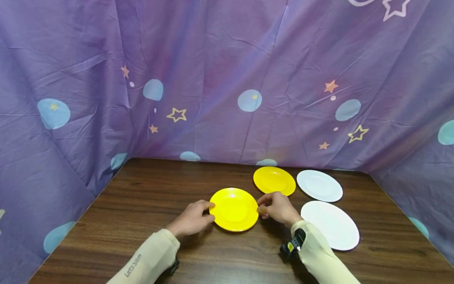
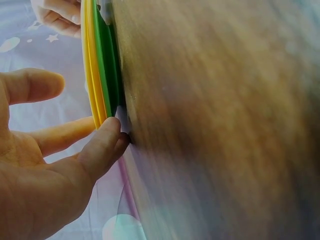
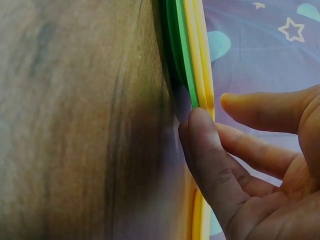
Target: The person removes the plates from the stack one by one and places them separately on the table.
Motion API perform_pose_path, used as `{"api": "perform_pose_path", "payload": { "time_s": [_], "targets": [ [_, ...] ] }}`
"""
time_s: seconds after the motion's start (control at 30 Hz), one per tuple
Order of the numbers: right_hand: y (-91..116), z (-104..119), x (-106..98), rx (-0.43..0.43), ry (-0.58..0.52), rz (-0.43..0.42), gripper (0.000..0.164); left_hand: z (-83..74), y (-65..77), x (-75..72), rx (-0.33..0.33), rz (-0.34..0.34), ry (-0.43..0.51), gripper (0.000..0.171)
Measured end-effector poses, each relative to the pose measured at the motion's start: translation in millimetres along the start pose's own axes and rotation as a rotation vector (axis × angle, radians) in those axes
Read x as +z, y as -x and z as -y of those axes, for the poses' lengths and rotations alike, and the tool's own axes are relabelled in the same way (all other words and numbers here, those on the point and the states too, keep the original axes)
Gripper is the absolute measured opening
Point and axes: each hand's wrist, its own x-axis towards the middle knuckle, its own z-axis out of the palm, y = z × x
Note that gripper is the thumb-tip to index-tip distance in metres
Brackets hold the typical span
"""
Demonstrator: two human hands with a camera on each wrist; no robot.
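Note:
A yellow plate [image 1: 233,210] tops a stack in the middle of the table. Both wrist views show the stack's edge, with yellow rims [image 2: 92,75] above green plates [image 2: 106,65]; the head view hides the green. At the stack's left side, my left hand [image 1: 193,217] touches the rim with its fingertips, the thumb [image 2: 42,85] standing apart from it. My right hand [image 1: 278,208] is at the opposite side, fingertips against the rim and thumb [image 3: 260,110] just off it. A second yellow plate [image 1: 274,179] lies behind my right hand.
To the right lie a white plate [image 1: 319,184] at the back and another white plate [image 1: 333,227] nearer, partly behind my right wrist. The brown wooden table [image 1: 166,181] meets a purple patterned cloth [image 1: 205,79] at the back and sides.

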Motion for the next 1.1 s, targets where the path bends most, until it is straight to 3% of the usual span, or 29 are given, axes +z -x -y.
{"api": "perform_pose_path", "payload": {
  "time_s": [0.27, 0.53, 0.83, 1.1],
  "targets": [
    [-0.3, 1.0, 0.1, -0.014, 0.035, 0.002, 0.017, -1.3, -0.4, -1.4, -0.026, 0.011, 0.012, 0.049],
    [2.0, 1.9, -0.1, -0.084, 0.166, -0.016, 0.017, -1.3, -1.6, 0.0, -0.062, 0.019, 0.029, 0.05],
    [5.1, 5.5, 0.7, -0.091, 0.145, -0.02, 0.019, -1.2, -2.9, 0.0, -0.063, 0.004, 0.022, 0.05],
    [4.8, 3.2, 1.0, -0.103, 0.118, -0.003, 0.02, -0.2, -4.1, -1.1, -0.119, -0.005, 0.08, 0.045]
  ]
}}
